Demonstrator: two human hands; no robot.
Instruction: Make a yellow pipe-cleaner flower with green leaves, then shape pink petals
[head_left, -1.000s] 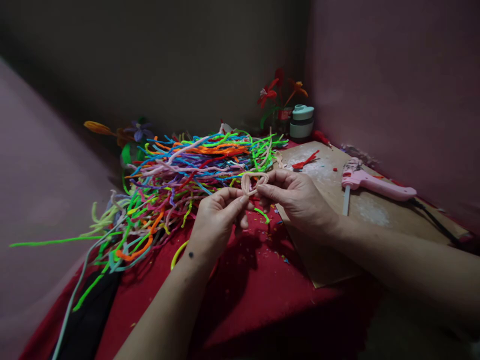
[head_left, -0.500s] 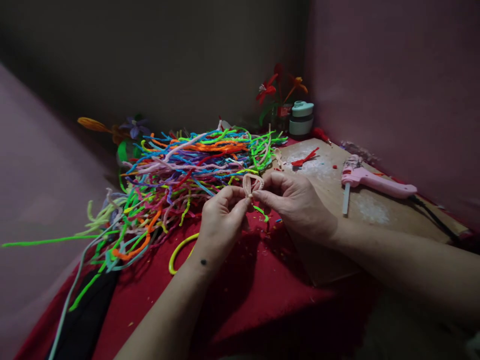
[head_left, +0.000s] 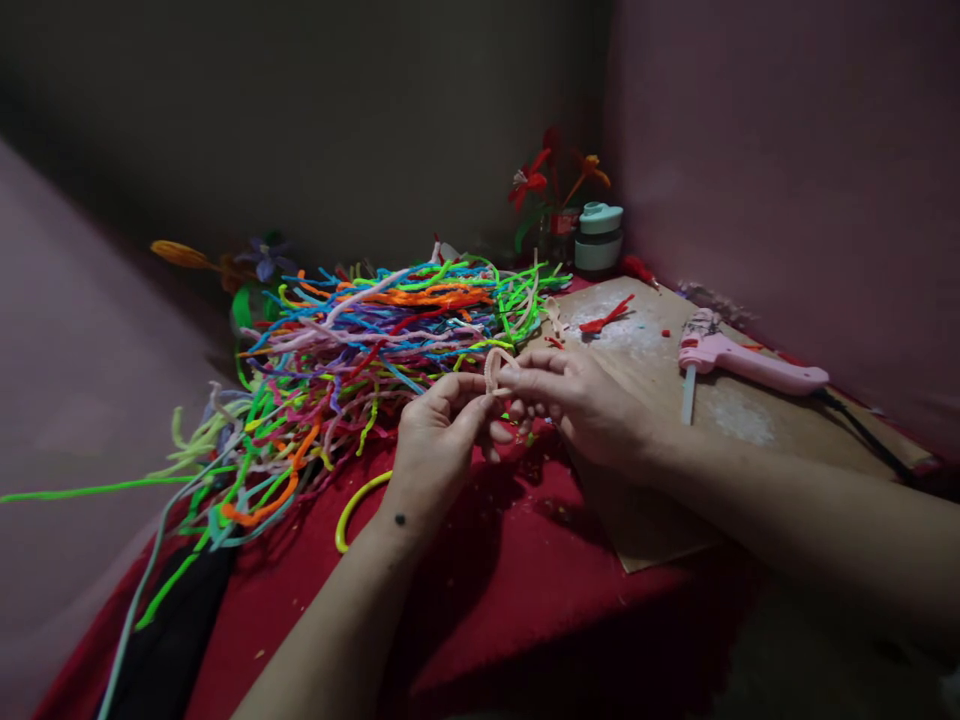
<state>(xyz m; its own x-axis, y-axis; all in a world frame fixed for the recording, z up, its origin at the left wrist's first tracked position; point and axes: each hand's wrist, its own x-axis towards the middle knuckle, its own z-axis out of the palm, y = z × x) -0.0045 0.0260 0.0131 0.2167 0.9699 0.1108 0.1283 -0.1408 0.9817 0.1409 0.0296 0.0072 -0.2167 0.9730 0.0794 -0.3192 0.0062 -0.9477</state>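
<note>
Over the middle of the bench, my left hand (head_left: pixel 439 425) and right hand (head_left: pixel 581 400) both pinch a pale pink pipe cleaner (head_left: pixel 495 366), already bent into a small loop, its ends not yet visibly twisted shut.

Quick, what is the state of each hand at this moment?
Left hand: closed, pinching the pale pink pipe cleaner loop at its base.
Right hand: closed, fingertips pinching the same loop from the other side.
</note>
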